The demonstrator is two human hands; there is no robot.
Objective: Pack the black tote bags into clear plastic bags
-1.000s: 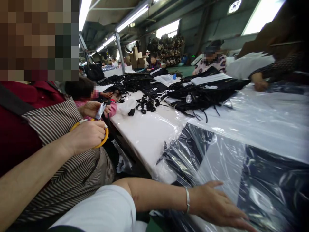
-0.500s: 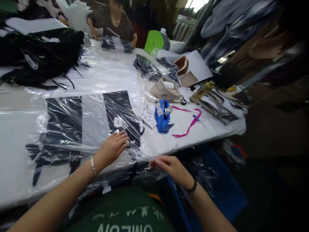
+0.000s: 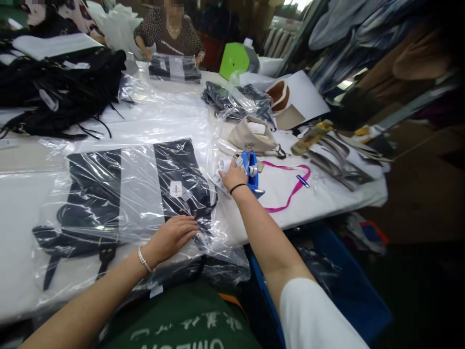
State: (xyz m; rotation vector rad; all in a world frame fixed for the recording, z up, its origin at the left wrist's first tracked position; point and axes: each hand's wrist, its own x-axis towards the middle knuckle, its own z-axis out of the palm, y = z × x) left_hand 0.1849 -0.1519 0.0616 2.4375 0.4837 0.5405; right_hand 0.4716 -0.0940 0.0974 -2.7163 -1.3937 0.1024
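Observation:
A dark bag (image 3: 94,184) with straps lies flat inside a clear plastic bag (image 3: 218,232), a pale grey sheet (image 3: 140,179) across its middle and a small white tag (image 3: 176,189) on its right part. My left hand (image 3: 176,237) rests on the plastic at the lower right of the dark bag, fingers stretched out and holding nothing. Farther right, my right hand (image 3: 234,175) reaches over white labels (image 3: 221,183), close against a blue tape dispenser (image 3: 251,169). Its thumb and fingers are apart; the far fingertips are partly hidden.
Black bags (image 3: 72,92) are heaped at the back left. Across the table a person (image 3: 170,34) handles a wrapped bag (image 3: 174,68). A beige pouch (image 3: 250,135), a pink ribbon (image 3: 290,196) and straps (image 3: 330,165) lie right. A blue bin (image 3: 348,281) stands below the edge.
My right hand has moved forward from the table's front edge to the labels beside the tape dispenser. My left hand stays on the plastic, slightly lower in view.

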